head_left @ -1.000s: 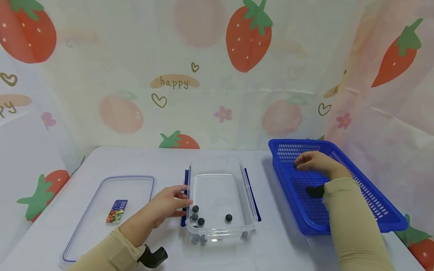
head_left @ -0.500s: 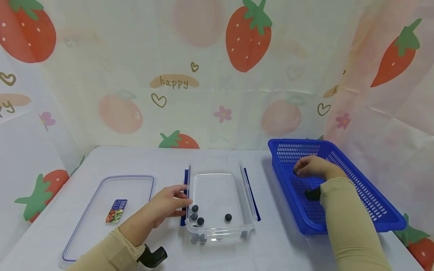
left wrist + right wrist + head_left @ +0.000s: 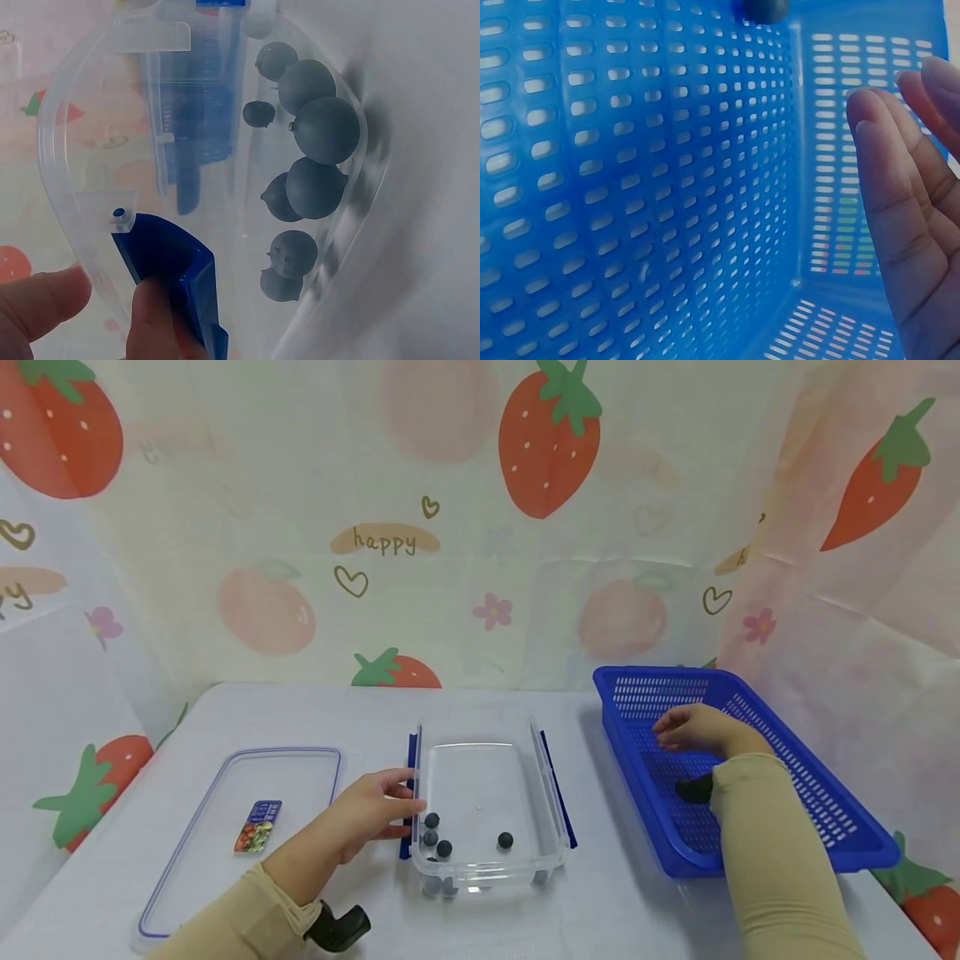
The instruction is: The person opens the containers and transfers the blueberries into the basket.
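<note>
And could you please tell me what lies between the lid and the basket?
The clear box, with dark balls in it and the left hand at its left side; the head view shows this.

A pale printed backdrop hangs behind a white-covered table and runs along both sides. Its pattern has red strawberries with green leaves, faded peach-coloured round fruit, brown heart outlines, small pink flowers and the word "happy" on a tan oval. Toward the left of the table lies a clear, blue-edged rectangular lid, bearing a small blue label with a colourful picture.
</note>
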A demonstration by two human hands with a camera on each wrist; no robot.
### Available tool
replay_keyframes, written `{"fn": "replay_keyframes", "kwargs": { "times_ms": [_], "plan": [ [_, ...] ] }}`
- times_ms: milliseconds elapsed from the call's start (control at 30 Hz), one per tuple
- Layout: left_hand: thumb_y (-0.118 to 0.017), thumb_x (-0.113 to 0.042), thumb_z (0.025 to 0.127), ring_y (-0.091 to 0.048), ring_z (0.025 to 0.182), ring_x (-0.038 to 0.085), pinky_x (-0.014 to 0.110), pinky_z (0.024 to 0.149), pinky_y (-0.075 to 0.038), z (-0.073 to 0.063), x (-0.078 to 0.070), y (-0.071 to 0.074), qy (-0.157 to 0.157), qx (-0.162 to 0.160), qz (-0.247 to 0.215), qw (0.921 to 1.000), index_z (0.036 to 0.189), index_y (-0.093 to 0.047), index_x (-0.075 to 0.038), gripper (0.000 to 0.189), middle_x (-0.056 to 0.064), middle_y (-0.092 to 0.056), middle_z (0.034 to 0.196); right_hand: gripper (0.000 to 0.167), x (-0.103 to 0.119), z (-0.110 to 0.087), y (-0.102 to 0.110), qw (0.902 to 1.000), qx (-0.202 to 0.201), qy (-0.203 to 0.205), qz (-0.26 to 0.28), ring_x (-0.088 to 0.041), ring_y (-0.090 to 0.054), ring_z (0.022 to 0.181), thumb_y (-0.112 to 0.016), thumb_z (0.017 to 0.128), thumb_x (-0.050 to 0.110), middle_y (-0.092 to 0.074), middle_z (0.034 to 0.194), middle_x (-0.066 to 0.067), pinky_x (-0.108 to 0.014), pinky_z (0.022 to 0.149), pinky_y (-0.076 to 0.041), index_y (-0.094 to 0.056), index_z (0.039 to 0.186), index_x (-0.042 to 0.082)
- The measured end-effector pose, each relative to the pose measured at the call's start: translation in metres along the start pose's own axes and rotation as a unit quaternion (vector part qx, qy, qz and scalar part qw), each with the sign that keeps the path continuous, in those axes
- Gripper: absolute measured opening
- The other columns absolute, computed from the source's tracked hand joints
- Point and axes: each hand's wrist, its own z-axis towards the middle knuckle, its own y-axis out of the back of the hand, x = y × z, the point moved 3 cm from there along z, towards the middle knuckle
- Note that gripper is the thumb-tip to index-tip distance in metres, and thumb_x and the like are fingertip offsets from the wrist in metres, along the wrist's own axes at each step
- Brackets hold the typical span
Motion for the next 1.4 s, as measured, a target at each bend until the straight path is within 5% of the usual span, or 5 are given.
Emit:
{"fn": "replay_keyframes", "kwargs": {
  "times_ms": [467,700,1067,1400],
  "plan": [
    [-0.068,-0.018,0.082,-0.059,0.091,0.019,0.038,0.077,-0.054,0.001,0.0,0.001,0.001,0.005,0.003,1.0,0.137,-0.04,-0.006,0.062,0.012,-0.052,0.105,0.036,0.038,-0.005,0.005,0.9972,-0.042,0.062,0.004,-0.031,-0.056,0.104,-0.06,0.088,0.009,-0.055,0.113,-0.025,-0.033,0.087,-0.049,-0.05,0.117,-0.01],
    [-0.067,-0.016,0.083,-0.06,0.089,0.019,0.037,0.076,-0.054,-0.001,-0.002,0.002,0.0,0.007,0.006,1.0,0.136,-0.041,-0.005,0.061,0.012,-0.053,0.105,0.037,0.079,-0.004,-0.003,0.993,-0.027,0.114,-0.017,-0.022,-0.058,0.101,-0.06,0.089,0.012,-0.053,0.116,-0.026,-0.031,0.088,-0.049,-0.049,0.117,-0.009],
    [-0.068,-0.017,0.082,-0.059,0.09,0.019,0.038,0.077,-0.054,-0.003,-0.003,0.003,0.006,0.01,0.005,0.9999,0.136,-0.041,-0.006,0.062,0.012,-0.052,0.105,0.028,0.15,0.015,-0.058,0.9825,0.016,0.176,-0.06,-0.022,-0.06,0.097,-0.067,0.083,0.011,-0.063,0.105,-0.012,-0.032,0.086,-0.05,-0.06,0.109,0.001],
    [-0.068,-0.017,0.082,-0.06,0.09,0.019,0.037,0.076,-0.054,-0.004,-0.002,0.002,0.006,0.008,0.007,0.9999,0.136,-0.041,-0.006,0.062,0.012,-0.053,0.107,0.02,0.184,0.037,-0.113,0.9733,0.09,0.201,-0.065,-0.02,-0.061,0.095,-0.067,0.083,0.009,-0.063,0.103,-0.015,-0.032,0.085,-0.05,-0.063,0.102,0.007]
  ]
}}
